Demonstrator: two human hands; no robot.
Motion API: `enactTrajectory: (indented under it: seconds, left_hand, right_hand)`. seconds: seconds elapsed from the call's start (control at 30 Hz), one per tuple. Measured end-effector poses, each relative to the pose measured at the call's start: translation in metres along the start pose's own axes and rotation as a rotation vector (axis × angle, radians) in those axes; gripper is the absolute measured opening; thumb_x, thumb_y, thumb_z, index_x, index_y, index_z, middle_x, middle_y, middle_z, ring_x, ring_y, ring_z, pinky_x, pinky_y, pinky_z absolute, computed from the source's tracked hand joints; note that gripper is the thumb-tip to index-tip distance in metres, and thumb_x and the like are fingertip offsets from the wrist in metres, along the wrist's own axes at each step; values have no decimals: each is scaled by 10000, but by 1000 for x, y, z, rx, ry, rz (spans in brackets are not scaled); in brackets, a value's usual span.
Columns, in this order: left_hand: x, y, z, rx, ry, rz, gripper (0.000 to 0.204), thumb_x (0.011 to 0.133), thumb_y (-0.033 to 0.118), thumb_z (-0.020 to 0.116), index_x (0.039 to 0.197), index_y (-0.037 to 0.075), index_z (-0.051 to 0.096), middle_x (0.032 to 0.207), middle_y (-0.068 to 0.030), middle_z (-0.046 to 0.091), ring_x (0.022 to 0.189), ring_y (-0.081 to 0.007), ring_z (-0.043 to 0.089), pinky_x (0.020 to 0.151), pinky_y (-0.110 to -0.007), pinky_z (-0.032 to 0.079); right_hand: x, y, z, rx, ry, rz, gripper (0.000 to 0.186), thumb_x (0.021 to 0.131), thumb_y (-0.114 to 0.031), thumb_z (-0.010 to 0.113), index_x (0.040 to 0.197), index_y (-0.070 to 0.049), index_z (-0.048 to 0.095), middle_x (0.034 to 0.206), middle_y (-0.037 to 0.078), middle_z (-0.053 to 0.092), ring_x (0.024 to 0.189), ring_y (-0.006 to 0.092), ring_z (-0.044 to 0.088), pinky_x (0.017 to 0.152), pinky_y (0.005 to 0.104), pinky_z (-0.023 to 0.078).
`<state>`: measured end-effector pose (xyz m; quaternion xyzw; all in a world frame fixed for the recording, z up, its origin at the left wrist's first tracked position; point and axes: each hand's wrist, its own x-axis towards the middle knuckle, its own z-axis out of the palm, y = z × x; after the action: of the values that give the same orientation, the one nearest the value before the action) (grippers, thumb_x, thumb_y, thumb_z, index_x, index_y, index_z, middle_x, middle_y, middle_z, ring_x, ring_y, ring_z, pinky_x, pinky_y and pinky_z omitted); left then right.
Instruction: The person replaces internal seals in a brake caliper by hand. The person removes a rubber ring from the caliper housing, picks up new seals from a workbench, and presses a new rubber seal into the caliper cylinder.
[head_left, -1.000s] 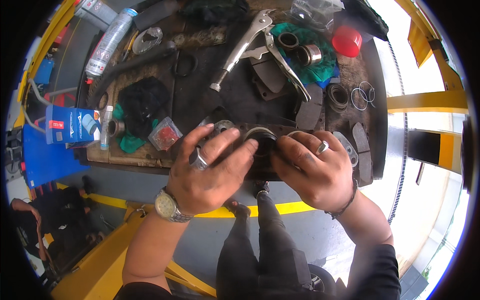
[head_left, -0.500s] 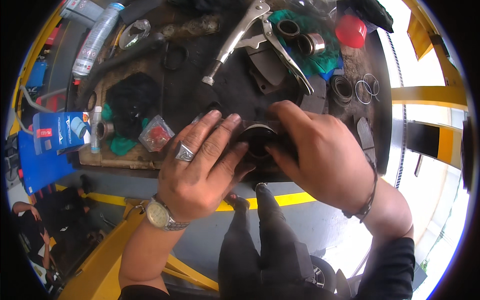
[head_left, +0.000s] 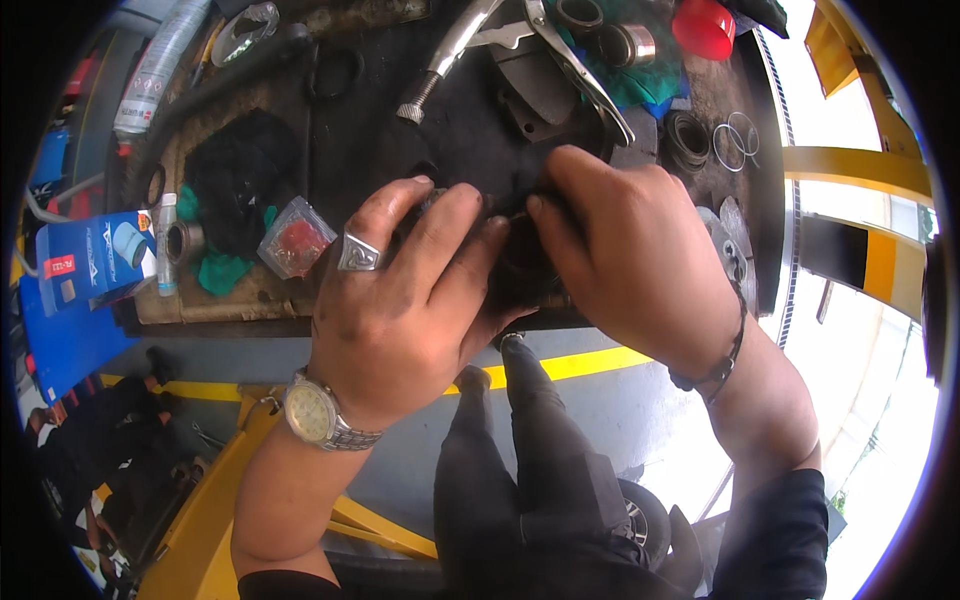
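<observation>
My left hand (head_left: 395,295), with a silver ring and wristwatch, grips a dark metal part (head_left: 515,255) with a round bore at the bench's front edge, its fingers curled over the part's left side. My right hand (head_left: 630,260) bends its fingers and thumb over the right side of that part; the fingertips and much of the part are in shadow or hidden. A plastic packet with red contents (head_left: 298,240) lies left of my hands. A metal flanged piece (head_left: 733,250) shows behind my right hand. Large locking pliers (head_left: 450,55) lie beyond the part.
Worn bench (head_left: 230,312) with black cloth (head_left: 235,170), blue box (head_left: 90,260), spray can (head_left: 150,80), metal sleeves (head_left: 625,45), seals (head_left: 688,140), red cap (head_left: 703,30). Yellow lift frames (head_left: 830,160) stand at right and lower left. A person in dark clothes (head_left: 100,450) is low at left.
Both hands and the bench appear higher in the picture. My right hand has turned, its back now facing up and its fingers curled further over the part, covering more of the bore.
</observation>
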<state>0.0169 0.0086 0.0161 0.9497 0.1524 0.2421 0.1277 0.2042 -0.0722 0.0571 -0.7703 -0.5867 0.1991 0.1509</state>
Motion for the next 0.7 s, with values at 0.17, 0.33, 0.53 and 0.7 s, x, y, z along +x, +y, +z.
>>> enactTrajectory:
  seconds: [0.17,0.33,0.53,0.7]
  left_hand:
    - [4,7,-3,-5,-36,-52,539,787,438,825,1123,23,750,1228,-146,624,1136,-394,553,947,-486,499]
    - [0,4,-2,-60,-10,-70,489,817,397,807,1122,19,754,1230,-142,628,1137,-370,550,960,-469,479]
    - [1,1,4,-103,36,-81,384,829,300,798,1114,45,771,1221,-120,641,1108,-338,570,955,-443,460]
    - [1,0,2,-138,23,-94,367,808,282,814,1115,85,779,1219,-111,642,1083,-330,584,947,-448,452]
  right_hand:
    - [4,5,2,-95,45,-81,142,920,-161,628,894,-29,671,833,192,696,843,379,700,751,470,572]
    - [4,3,-13,-124,-98,-113,168,946,-149,658,1017,3,668,1006,203,616,986,405,641,839,475,514]
    - [29,12,-42,-163,-474,-194,210,944,-143,657,1076,20,668,918,187,677,876,359,679,786,427,534]
    - [47,20,-49,9,-690,-18,328,886,-148,681,1164,26,670,849,174,706,724,235,678,708,359,548]
